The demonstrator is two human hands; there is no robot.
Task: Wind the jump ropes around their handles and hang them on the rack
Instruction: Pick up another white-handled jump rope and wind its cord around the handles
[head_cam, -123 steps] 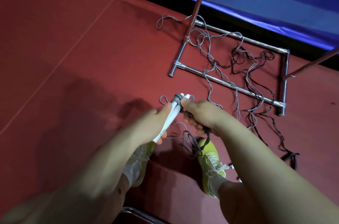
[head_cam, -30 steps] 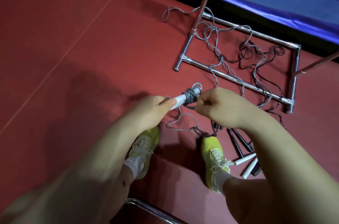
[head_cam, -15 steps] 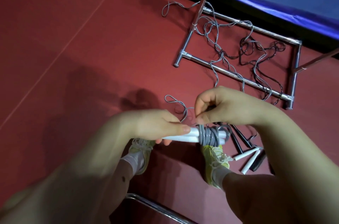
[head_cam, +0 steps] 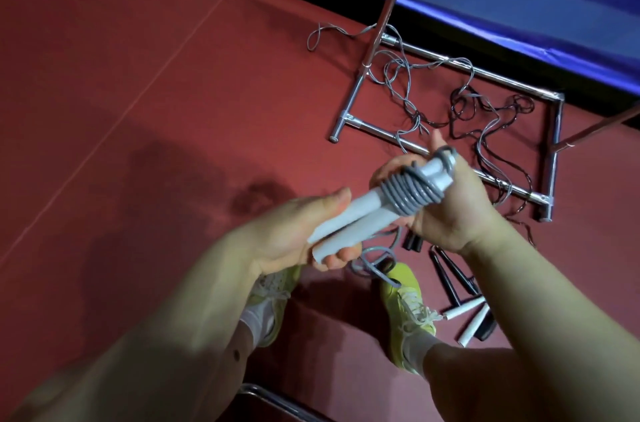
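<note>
While the left hand (head_cam: 291, 234) grips the white handles (head_cam: 349, 224) | right hand (head_cam: 446, 203) clasps their grey-rope coil (head_cam: 408, 195), tail loose | other ropes (head_cam: 485, 117) unwound across the rack base (head_cam: 377, 131); none hung.

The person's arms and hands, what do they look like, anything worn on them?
Both forearms are bare, with no sleeves in view. The left hand and right hand wear no gloves, and no rings, watch or wristbands show. The fingers are bare too, with short nails where visible.
</note>
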